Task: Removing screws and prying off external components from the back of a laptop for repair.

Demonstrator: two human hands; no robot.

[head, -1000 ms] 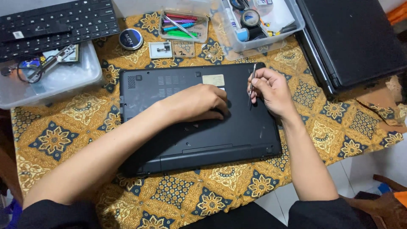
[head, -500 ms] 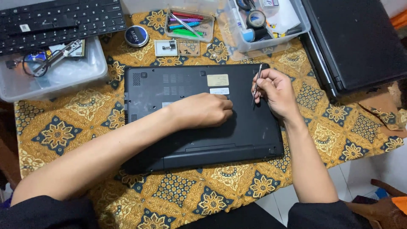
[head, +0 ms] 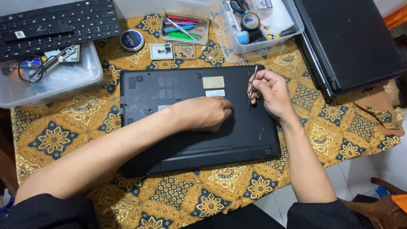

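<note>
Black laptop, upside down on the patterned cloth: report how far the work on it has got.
Done: black laptop lies bottom up. In hand: left hand presses its base; right hand holds a thin metal tool upright over it. Left: the bottom cover looks still in place.

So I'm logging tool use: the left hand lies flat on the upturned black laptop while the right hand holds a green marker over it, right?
Not quite. In the head view the right hand holds a thin metal tool, not a green marker. The left hand does lie flat on the upturned black laptop.

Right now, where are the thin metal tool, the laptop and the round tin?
thin metal tool point(head: 253, 82), head view, mid-shaft.
laptop point(head: 246, 131), head view, bare underside.
round tin point(head: 132, 40), head view, lid centre.
</note>
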